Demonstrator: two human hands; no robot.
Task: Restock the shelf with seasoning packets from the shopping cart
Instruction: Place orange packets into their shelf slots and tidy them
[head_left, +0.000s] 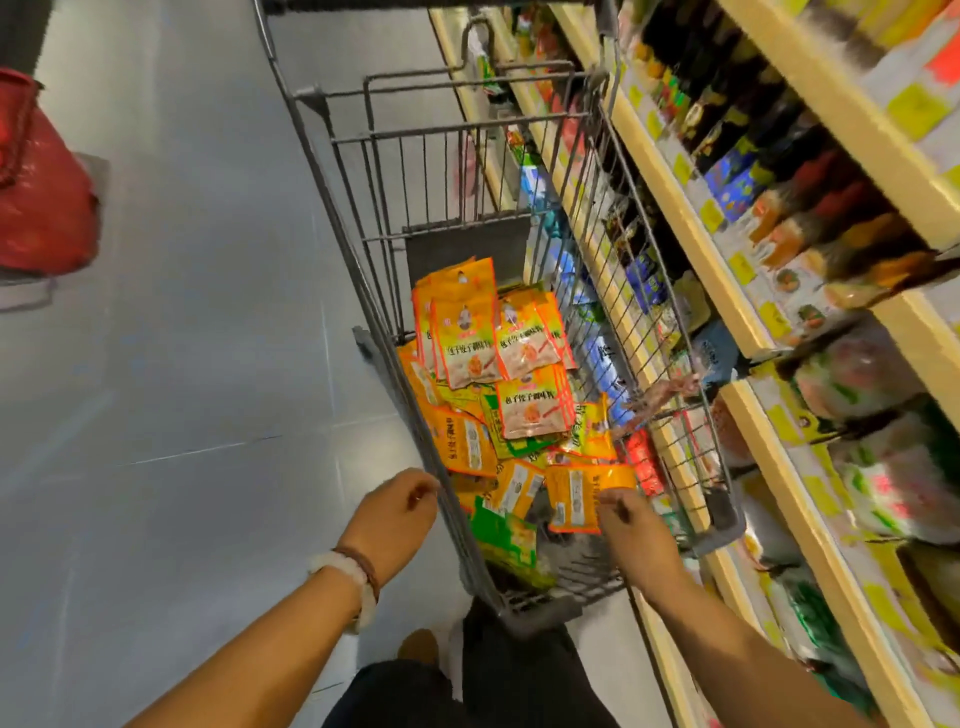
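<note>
Seasoning packets (498, 364), mostly orange with some green ones mixed in, are lying in a loose heap across the floor of the shopping cart (332, 140), piled from its far end to its near end. The cart is standing on the grey floor (182, 312), its right wire wall running just beside the shelf (691, 218). The right hand (631, 525) is reaching down inside the cart near its near right corner, and its fingers (610, 501) are pinching the right edge of one orange packet (576, 499), which is lying face down or back up on top of the heap; the print on it is too blurred to read. The left hand (392, 514) is hovering at the cart's near left rim, its fingers curled loosely inward and holding nothing, though whether they are touching the wire is hard to tell. A pale bracelet (345, 582) and a thin brown band are sitting on the left wrist. The shelf is carrying dark bottles (810, 208) on an upper tier and blurred bagged goods (872, 467) lower down, with yellow price tags (711, 215) along its pale front edges. A red bag (41, 197) is sitting at the far left of the floor, well apart from the cart. The person's dark trousers (467, 691) are showing at the bottom, just behind the cart's near end.
</note>
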